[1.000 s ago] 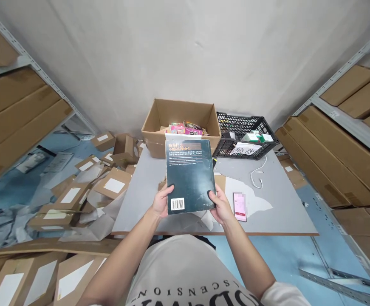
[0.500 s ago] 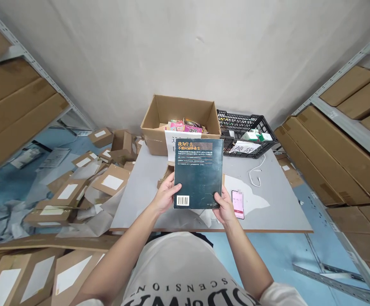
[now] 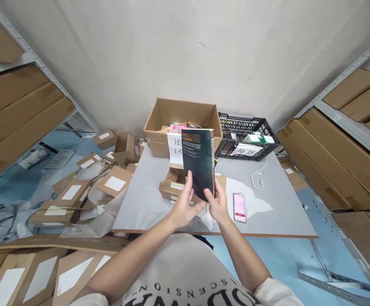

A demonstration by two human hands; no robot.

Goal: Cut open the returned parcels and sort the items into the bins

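Observation:
A dark teal book (image 3: 197,159) stands nearly upright above the table, turned at an angle so that its edge faces right. My right hand (image 3: 218,203) grips its lower right corner, thumb on the cover and fingers behind. At the lower left of the book is my left hand (image 3: 184,207), its fingers stretched up and its thumb held apart. Whether the left fingertips touch the cover I cannot tell. Behind the book, a small opened carton (image 3: 168,189) lies on the table, partly hidden.
On the grey table (image 3: 286,212) are a large cardboard box (image 3: 157,144) with colourful books, a black plastic crate (image 3: 226,151) with small boxes, a phone (image 3: 239,208) and a white cable (image 3: 252,178). Cartons (image 3: 114,182) pile up at left; shelves flank both sides.
The book has turned from facing me flat to an angle, showing its edge. My left hand has let go of its left side and moved right, fingers spreading.

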